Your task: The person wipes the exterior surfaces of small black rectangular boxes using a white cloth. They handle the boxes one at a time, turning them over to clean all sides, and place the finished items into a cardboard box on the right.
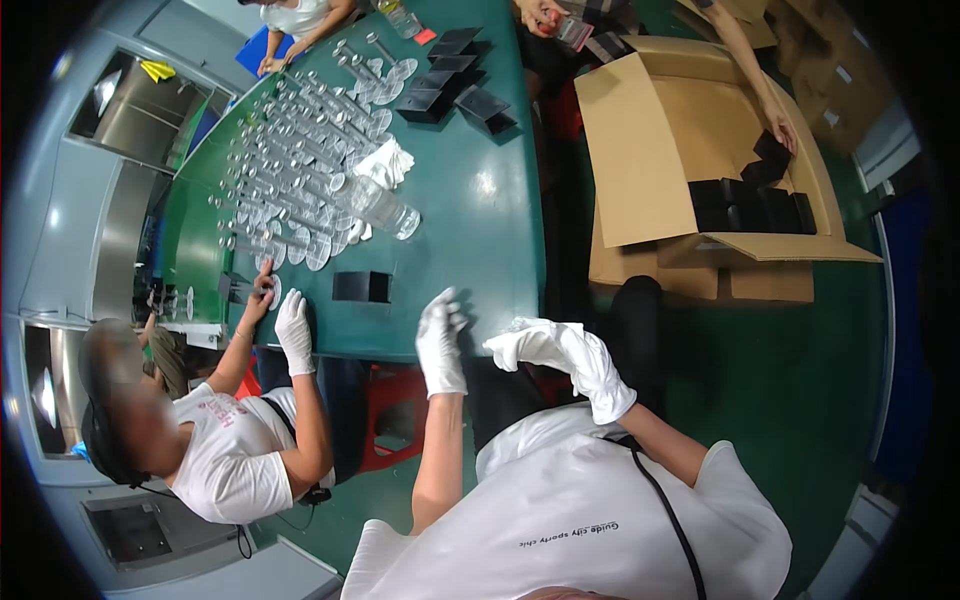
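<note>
My left hand, in a white glove, is over the near edge of the green table. Its fingers are slightly bent and apart, with nothing seen in them. To its right, my right hand wears a loose, wrinkled white glove. Its fingers point left toward the table edge and look parted, with no object visible in them. Beyond my left hand, a small black box lies on the table. Farther off stands a crowd of clear stemmed pieces with round discs, beside a clear plastic bottle on its side.
A co-worker sits at my left, one hand bare and one gloved. Several black open boxes and a crumpled white glove lie farther back. At right, another person's hand reaches into a large carton holding black boxes.
</note>
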